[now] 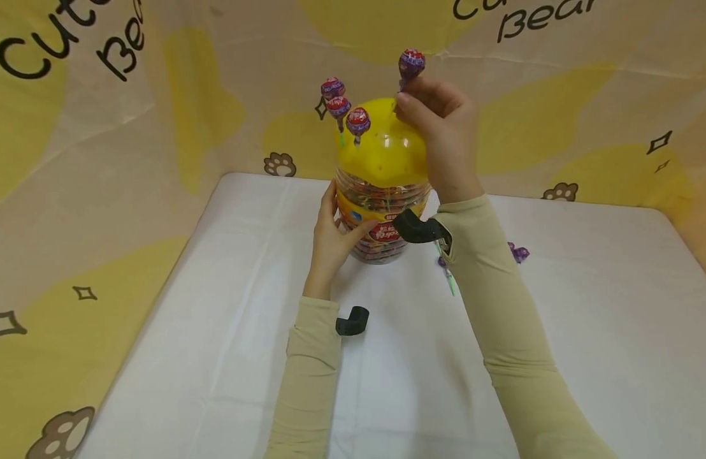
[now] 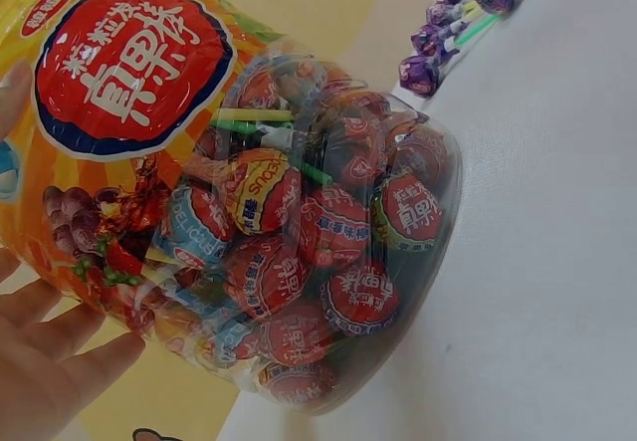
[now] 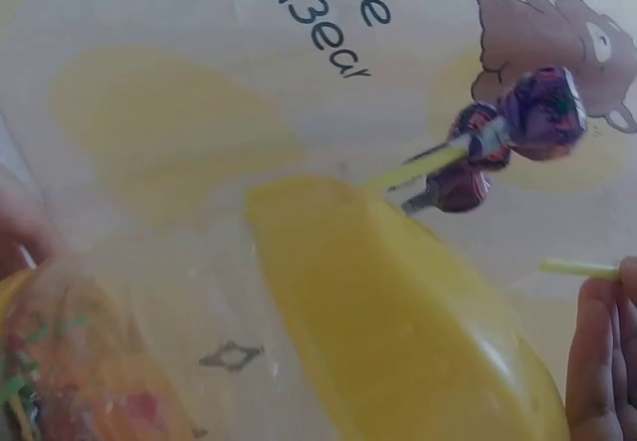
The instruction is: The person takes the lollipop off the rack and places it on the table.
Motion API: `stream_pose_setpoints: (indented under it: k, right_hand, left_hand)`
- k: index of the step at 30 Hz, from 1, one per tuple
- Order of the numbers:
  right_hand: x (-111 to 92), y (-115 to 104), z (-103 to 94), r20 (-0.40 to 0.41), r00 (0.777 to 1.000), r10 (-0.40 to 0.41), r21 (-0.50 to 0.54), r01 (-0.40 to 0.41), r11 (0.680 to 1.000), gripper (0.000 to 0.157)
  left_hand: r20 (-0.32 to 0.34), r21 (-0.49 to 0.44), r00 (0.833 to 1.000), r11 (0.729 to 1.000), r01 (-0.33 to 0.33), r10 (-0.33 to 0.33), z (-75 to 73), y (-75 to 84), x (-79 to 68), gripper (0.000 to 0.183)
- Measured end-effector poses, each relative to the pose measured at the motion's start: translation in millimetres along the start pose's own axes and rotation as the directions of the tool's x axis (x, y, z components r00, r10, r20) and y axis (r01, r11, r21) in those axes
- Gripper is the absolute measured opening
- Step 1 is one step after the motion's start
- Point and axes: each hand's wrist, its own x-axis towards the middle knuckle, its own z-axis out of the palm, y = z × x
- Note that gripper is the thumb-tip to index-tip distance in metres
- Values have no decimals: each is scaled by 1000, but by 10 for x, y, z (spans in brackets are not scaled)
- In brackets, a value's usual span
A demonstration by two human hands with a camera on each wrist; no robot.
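A clear ribbed plastic candy jar (image 1: 359, 191), full of wrapped lollipops (image 2: 328, 227), stands on the white table under a domed yellow lid (image 1: 387, 153). My left hand (image 1: 332, 245) grips its side, thumb across the front label and fingers round the left. Above the lid's right side, my right hand (image 1: 450, 131) pinches a purple-and-red lollipop (image 1: 411, 62) by its stick, candy end up. In the right wrist view its pale yellow stick (image 3: 575, 267) pokes out from the fingers, apart from the lid. Three similar lollipops (image 1: 358, 119) stick up from the lid's left side.
Several loose purple lollipops (image 2: 419, 75) lie on the table (image 1: 261, 357) right of the jar, partly hidden by my right forearm (image 1: 513, 319) in the head view. A yellow-and-beige printed cloth backdrop (image 1: 244, 70) rises behind the table. Small black cameras (image 1: 353, 320) jut from both wrists.
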Motion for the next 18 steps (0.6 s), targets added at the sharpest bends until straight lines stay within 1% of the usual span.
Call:
stream_pose_setpoints:
  k: [3,9,13,18]
  right_hand:
    - [-64,1,-110,10,999,35,49,-35,998,8]
    - [-211,9,-335,44,996,76,149,-82,985,10]
    - [-333,16,-493,55,993,105,158,-113,981,7]
    - [-500,40,-712,57,990,130,130,-136,982,8]
  left_hand:
    - [-4,-3,1000,1000,-6,6,6,-4,-2,92]
    - [-7,-3,1000,1000,-16,16,10,-5,1,93]
    - [-9,-1,1000,1000,-24,24,13,-22,7,93]
    - [-11,-2,999,999,-33,33,18,-35,11,93]
